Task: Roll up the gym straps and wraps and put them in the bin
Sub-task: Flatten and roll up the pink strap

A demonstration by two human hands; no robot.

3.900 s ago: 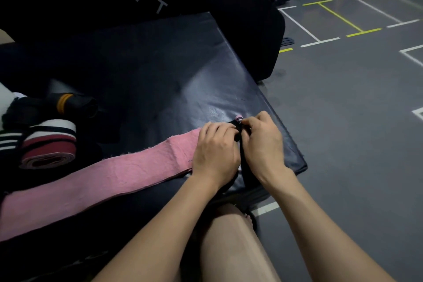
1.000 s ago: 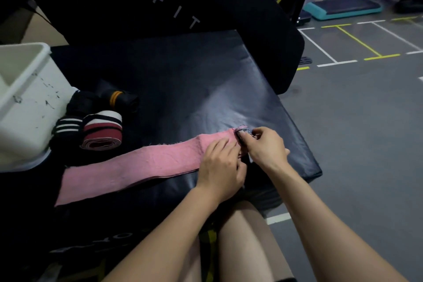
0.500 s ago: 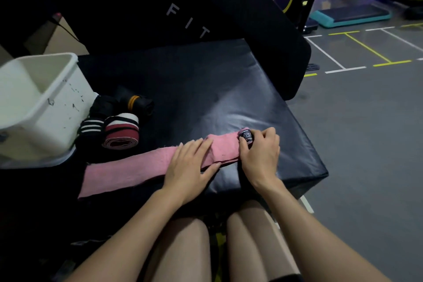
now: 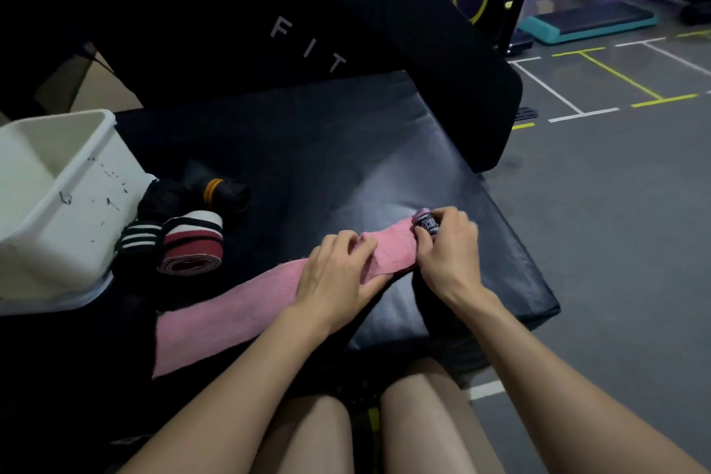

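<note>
Presently: right hand point(image 4: 448, 248), fingers curled round the small started roll point(image 4: 426, 226) at the far end of the pink wrap point(image 4: 246, 312); a dark label shows on that roll. Left hand point(image 4: 338, 277), fingers loosely bent, rests on the flat wrap just beside the roll, pinning it to the black pad point(image 4: 346, 150). The wrap's unrolled length trails toward the person's left, its end hanging off the pad edge. Step judged: rolling barely begun. Next move likely calls for turning the roll leftward along the band, kept taut. Striped rolled wraps point(image 4: 188, 246) lie beside the white bin point(image 4: 57, 200), well left.
</note>
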